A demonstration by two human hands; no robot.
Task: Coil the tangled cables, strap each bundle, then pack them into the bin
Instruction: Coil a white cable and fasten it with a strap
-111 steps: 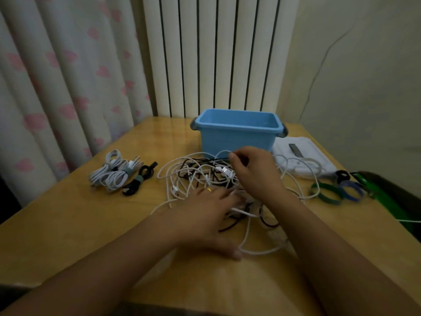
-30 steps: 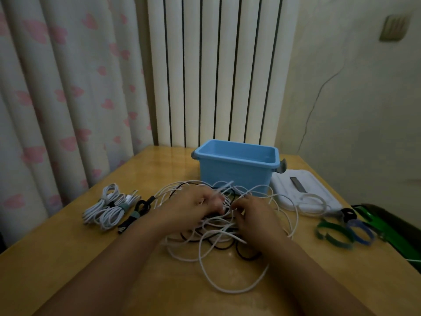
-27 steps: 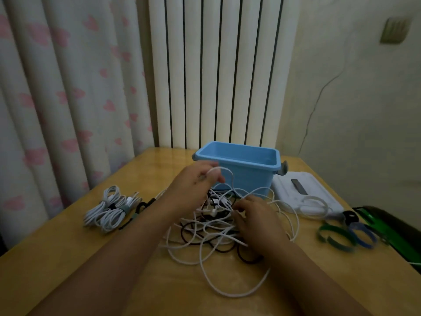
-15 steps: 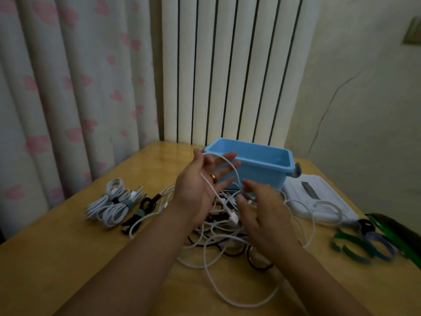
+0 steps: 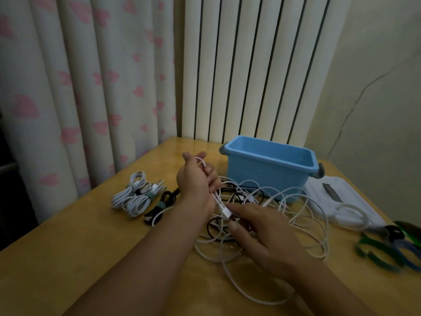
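Hands (image 5: 198, 179) on white cable (image 5: 218, 201)

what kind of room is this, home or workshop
Most likely a room in a home: a heart-print curtain, a white column radiator against a cracked plaster wall, and a small wooden table.

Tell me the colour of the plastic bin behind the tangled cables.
Light blue plastic bin, clearest in the head view.
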